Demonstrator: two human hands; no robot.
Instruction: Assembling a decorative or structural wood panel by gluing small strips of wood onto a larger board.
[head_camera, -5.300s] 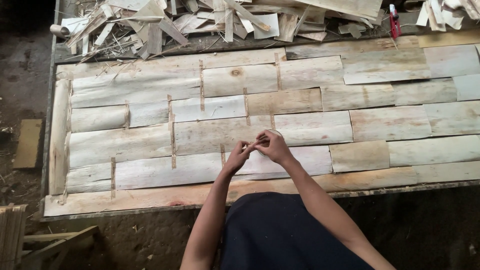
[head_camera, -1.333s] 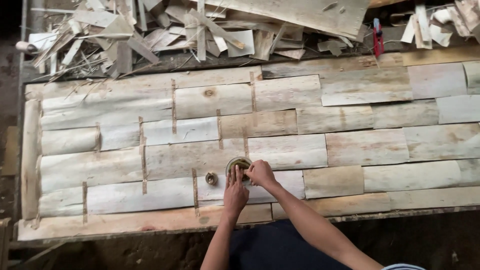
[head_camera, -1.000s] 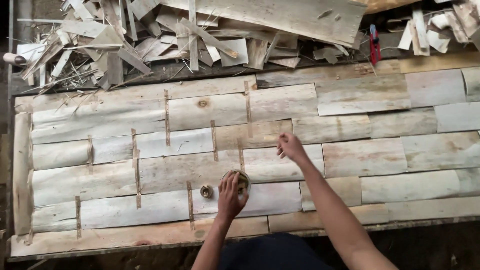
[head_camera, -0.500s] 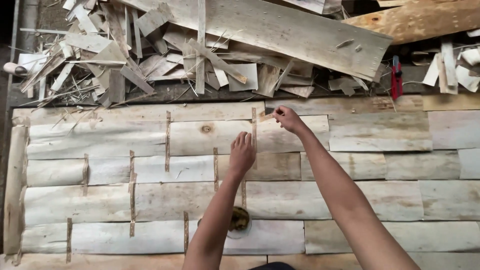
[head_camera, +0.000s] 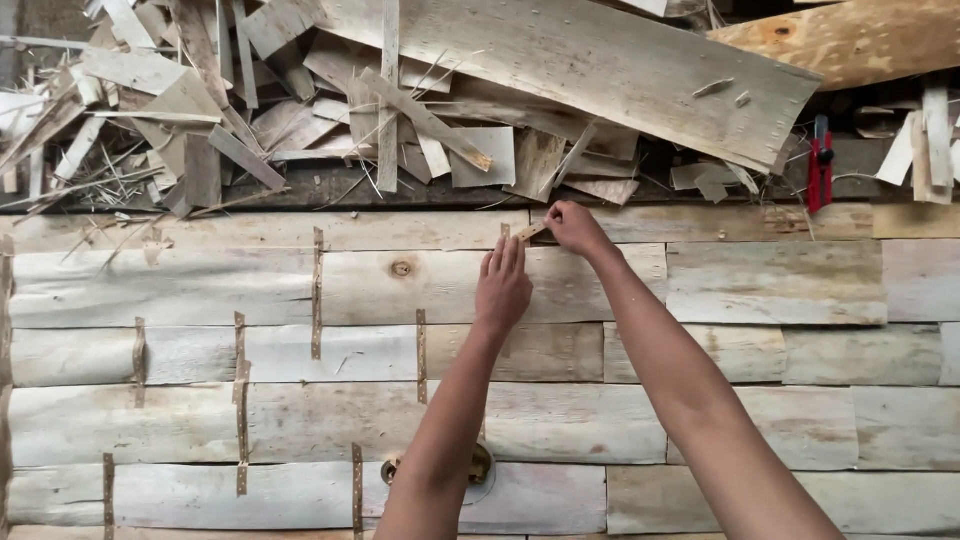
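Observation:
My left hand (head_camera: 503, 288) lies flat, fingers together, on a pale veneer sheet (head_camera: 420, 288) near the far edge of the laid-out sheets. My right hand (head_camera: 574, 226) pinches the end of a narrow brown tape strip (head_camera: 530, 232) just beyond the left fingertips, over a seam between two sheets. A brown tape roll (head_camera: 481, 465) lies on a nearer sheet, partly hidden under my left forearm.
Rows of veneer sheets (head_camera: 770, 285) joined by short brown tape strips (head_camera: 318, 295) cover the table. A heap of wood scraps (head_camera: 300, 110) and a large veneer board (head_camera: 600, 70) lie behind. A red-handled cutter (head_camera: 819, 165) sits at the back right.
Both hands left the tape roll and reached forward to the far row. The right hand drew a tape strip to the seam, and the left hand now presses flat beside it.

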